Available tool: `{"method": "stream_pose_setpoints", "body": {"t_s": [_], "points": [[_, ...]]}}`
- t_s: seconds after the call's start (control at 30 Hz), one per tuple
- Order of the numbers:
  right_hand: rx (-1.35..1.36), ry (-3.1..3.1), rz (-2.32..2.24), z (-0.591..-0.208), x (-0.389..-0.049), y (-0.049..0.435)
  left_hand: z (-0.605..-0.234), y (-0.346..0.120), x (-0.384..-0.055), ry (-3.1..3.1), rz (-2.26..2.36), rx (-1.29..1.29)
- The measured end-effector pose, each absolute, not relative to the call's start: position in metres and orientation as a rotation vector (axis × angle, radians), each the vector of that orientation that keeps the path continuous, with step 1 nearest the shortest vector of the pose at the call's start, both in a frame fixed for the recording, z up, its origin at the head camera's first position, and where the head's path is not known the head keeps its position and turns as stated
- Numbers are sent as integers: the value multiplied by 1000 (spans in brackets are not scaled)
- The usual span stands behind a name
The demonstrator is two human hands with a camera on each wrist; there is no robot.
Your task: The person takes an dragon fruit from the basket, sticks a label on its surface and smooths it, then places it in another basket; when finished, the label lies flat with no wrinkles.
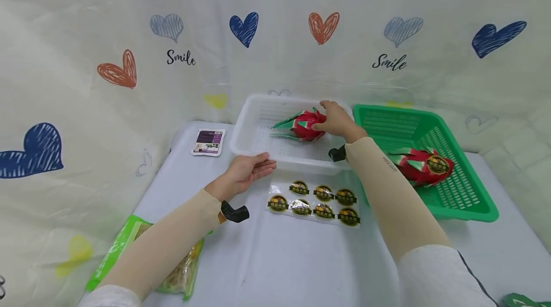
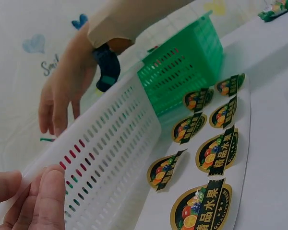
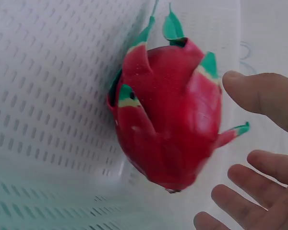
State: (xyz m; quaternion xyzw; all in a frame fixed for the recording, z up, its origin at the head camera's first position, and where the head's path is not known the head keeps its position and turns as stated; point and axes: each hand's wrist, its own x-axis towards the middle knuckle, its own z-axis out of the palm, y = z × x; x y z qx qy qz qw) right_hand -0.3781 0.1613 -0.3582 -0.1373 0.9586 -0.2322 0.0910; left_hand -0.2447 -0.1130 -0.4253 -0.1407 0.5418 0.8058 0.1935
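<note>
A red dragon fruit (image 1: pixel 306 125) with green-tipped scales lies in the white basket (image 1: pixel 254 144). In the right wrist view, my right hand (image 3: pixel 264 177) is beside the dragon fruit (image 3: pixel 168 115), thumb and fingers spread with a gap to its skin. My left hand (image 1: pixel 245 173) is at the near left corner of the basket. The left wrist view shows its thumb and fingers (image 2: pixel 50 196) on either side of the basket's rim, pinching it. In front of the basket lies a sheet of round fruit stickers (image 1: pixel 318 197).
To the right, a green basket (image 1: pixel 478 202) holds another dragon fruit (image 1: pixel 422 166) bearing a round sticker. A small purple-and-white packet (image 1: pixel 208 142) lies at the back left. Under my left forearm is a green-edged plastic bag (image 1: pixel 185 273). A patterned curtain (image 1: pixel 280 58) hangs behind.
</note>
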Motion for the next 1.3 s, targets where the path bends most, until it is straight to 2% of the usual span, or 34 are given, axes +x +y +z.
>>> {"method": "stream_pose_setpoints", "body": {"t_s": [0.3,0.77,1.3], "points": [[-353,2897,-594,-385,-401,150,-427,-111,-247,1512,2273,-419],[-268,2982,-624,-385,-394,140,-425,-112,-248,1491,2287,-419],[-357,3042,-773,-336,-365,157,-426,-109,-246,1476,2298,-422]]}}
